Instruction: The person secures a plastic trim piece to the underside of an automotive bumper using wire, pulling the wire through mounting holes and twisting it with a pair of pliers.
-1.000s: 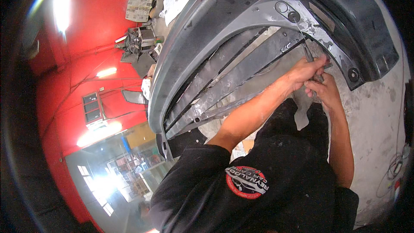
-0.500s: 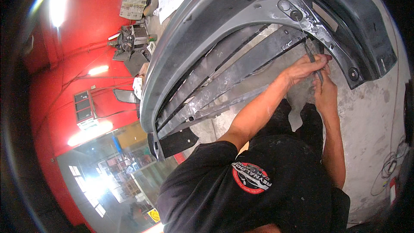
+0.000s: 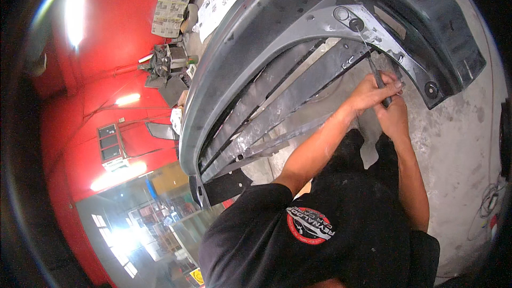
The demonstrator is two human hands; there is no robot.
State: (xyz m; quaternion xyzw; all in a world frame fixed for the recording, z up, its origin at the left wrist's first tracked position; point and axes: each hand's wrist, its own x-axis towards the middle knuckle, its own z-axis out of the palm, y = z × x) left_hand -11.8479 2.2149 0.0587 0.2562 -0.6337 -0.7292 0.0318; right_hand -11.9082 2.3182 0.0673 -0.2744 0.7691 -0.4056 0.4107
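A large dark grey car bumper [image 3: 320, 20] arches in front of me, with whitish patches around its holes at the right. My left hand [image 3: 372, 93] is closed around a slim dark-handled tool [image 3: 379, 78]. The tool's thin shaft rises towards a round dark hole [image 3: 356, 24] in the bumper; I cannot tell whether its tip touches. Just below and beside it, my right hand [image 3: 393, 116] has its fingers curled in close to the handle's lower end. What those fingers grip is hidden.
Long dark slats [image 3: 298, 85] span the bumper's opening. Newspaper [image 3: 229, 0] lies beyond its far edge, near a heap of dark parts [image 3: 168, 69] by the red wall [image 3: 128, 21]. A coiled cable [image 3: 489, 198] rests on the concrete floor [image 3: 453, 154] at the right.
The whole view has shifted slightly, so the bumper sits a little further left. Both hands stay together at the tool, now a bit lower relative to the bumper's hole.
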